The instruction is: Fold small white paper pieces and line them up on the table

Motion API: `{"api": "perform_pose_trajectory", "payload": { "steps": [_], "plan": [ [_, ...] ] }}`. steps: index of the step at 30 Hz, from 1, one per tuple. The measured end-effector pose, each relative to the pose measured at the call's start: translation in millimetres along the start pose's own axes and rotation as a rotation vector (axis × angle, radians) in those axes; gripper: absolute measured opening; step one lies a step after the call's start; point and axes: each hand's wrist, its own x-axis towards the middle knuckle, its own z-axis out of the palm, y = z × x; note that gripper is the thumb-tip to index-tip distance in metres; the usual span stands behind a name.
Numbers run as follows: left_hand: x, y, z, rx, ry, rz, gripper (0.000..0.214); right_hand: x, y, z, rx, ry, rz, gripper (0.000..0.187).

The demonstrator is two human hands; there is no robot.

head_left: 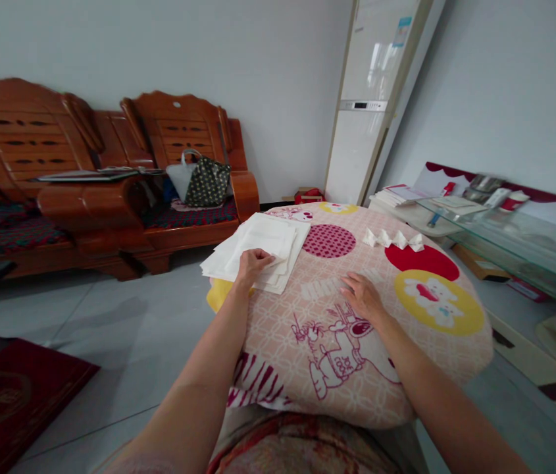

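A loose stack of white paper sheets [270,230] lies on the left side of the round table, its edges unevenly fanned. My left hand [254,264] rests over the near part of the stack, fingers closed in a pinch at the edge of a top sheet. On the patterned tablecloth [282,329], my right hand [364,296] lies palm down with its fingers stretched out, holding nothing. Beyond it, several small folded white paper shapes [393,239] stand in a row close to the red circle of the cloth.
Wooden armchairs [174,125] line the wall at the left, with bags [207,181] on one seat. To the right stands a glass-topped cabinet [519,237] carrying papers and a cup. A tall white air conditioner [366,99] fills the corner. A red bag [21,395] lies on the floor.
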Motion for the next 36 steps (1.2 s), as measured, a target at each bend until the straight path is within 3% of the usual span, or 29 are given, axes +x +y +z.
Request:
{"api": "perform_pose_trajectory", "payload": {
  "steps": [8,18,36],
  "plan": [
    [-2.4,6.6,-5.7,-0.023,-0.138,0.008,0.029,-1.0,3.3,3.0,0.016,0.018,-0.003,0.032],
    [-1.1,0.9,-9.7,-0.073,-0.210,-0.009,0.028,-1.3,3.1,2.4,0.008,0.021,-0.022,0.034],
    [-2.4,2.9,-6.8,-0.087,-0.119,-0.096,0.021,-0.8,1.4,-0.6,0.004,-0.004,-0.001,0.034]
  ]
}}
